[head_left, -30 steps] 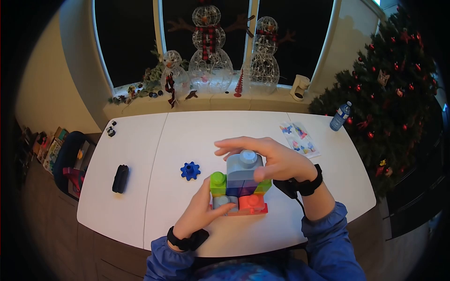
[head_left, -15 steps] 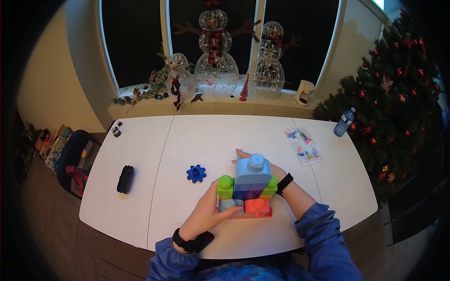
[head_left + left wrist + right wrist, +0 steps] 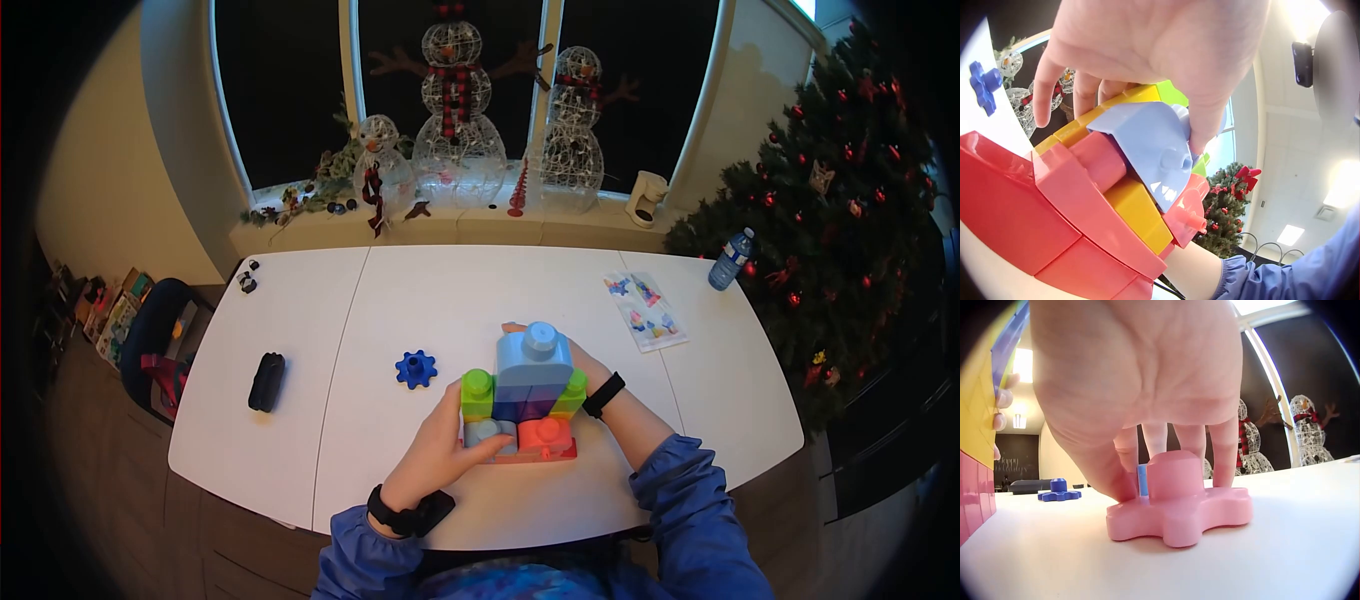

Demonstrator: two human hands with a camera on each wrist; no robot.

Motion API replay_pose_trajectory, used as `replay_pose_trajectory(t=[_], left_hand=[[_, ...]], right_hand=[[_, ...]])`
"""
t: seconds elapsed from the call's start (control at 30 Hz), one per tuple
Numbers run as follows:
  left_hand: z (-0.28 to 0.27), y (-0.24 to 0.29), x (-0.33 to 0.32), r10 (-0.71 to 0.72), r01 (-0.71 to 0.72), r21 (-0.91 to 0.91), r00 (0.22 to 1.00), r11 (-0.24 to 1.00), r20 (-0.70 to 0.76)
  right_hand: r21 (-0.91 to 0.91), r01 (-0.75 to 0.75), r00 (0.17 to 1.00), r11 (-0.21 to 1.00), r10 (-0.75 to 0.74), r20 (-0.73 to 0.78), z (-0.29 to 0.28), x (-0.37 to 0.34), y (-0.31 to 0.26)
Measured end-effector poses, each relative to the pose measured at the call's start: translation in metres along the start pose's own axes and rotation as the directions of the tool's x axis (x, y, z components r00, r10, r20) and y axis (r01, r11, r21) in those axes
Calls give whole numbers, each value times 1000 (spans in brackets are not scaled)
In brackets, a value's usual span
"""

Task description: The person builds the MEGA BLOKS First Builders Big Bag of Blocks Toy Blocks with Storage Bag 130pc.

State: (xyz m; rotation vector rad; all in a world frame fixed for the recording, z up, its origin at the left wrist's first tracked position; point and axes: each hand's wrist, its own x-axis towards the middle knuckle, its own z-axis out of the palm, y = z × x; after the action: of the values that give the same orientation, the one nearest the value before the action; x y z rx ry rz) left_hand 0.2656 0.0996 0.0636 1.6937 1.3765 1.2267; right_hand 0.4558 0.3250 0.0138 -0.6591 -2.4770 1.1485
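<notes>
A colourful block structure (image 3: 520,405) stands near the table's front edge, a tall light blue block (image 3: 533,362) on top. My left hand (image 3: 428,455) grips its left side; in the left wrist view, the thumb of that hand (image 3: 1147,44) presses on a light blue sloped block (image 3: 1147,140). Behind the structure's right side is my right hand (image 3: 590,372), its fingers hidden in the head view. The right wrist view shows this hand (image 3: 1141,369) with thumb and fingers down around a pink gear (image 3: 1179,509) lying on the table. A small blue piece shows behind the gear's knob.
A blue gear (image 3: 416,369) lies left of the structure, with a black case (image 3: 267,382) farther left. Small black-and-white items (image 3: 247,280) lie at the back left. Toward the back right are a printed sheet (image 3: 645,312) and a water bottle (image 3: 731,260).
My right hand has moved from beside the top light blue block to low behind the structure. The left hand keeps its grip. The head view has shifted slightly.
</notes>
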Motion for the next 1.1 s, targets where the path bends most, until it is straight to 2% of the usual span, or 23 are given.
replay_pose_trajectory(t=[0.07,0.2,0.33,0.43,0.53,0.57,0.63,0.67,0.77,0.87,0.97,1.1], left_hand=[[0,-2,0,4,-4,-1,1000,1000,2],[0,4,1,-73,73,-57,997,996,9],[-1,4,1,-88,90,-64,996,994,25],[-2,3,1,-113,114,-69,993,991,29],[-2,2,2,-92,93,-62,996,994,18],[-2,1,3,-76,77,-55,997,996,14],[-2,-4,5,-18,18,-18,1000,1000,-1],[-1,-6,6,12,-12,1,1000,1000,-8],[-2,-2,7,-50,50,-44,999,998,9],[-1,-9,7,3,-3,-34,1000,999,6],[-1,-9,7,-5,5,-53,1000,999,5],[-2,-5,7,-2,2,-37,1000,999,1]], right_hand=[[-26,87,995,996,-88,-40,2,1,12],[-80,120,990,990,-125,-69,-2,0,10],[-174,50,986,984,-76,-149,-10,4,5],[-276,2,938,961,-97,-333,-23,1,-13],[35,66,836,997,-36,-548,-37,0,-43],[178,136,834,975,-16,-551,-42,-2,-53],[443,265,835,856,26,-550,-53,-7,-76],[476,263,857,839,23,-514,-60,-11,-91],[546,304,868,781,10,-496,-65,-21,-116],[593,397,868,701,-76,-492,-61,-29,-142],[534,404,890,743,-185,-416,-58,-37,-159],[140,429,840,892,-337,-426,-53,-42,-163]])
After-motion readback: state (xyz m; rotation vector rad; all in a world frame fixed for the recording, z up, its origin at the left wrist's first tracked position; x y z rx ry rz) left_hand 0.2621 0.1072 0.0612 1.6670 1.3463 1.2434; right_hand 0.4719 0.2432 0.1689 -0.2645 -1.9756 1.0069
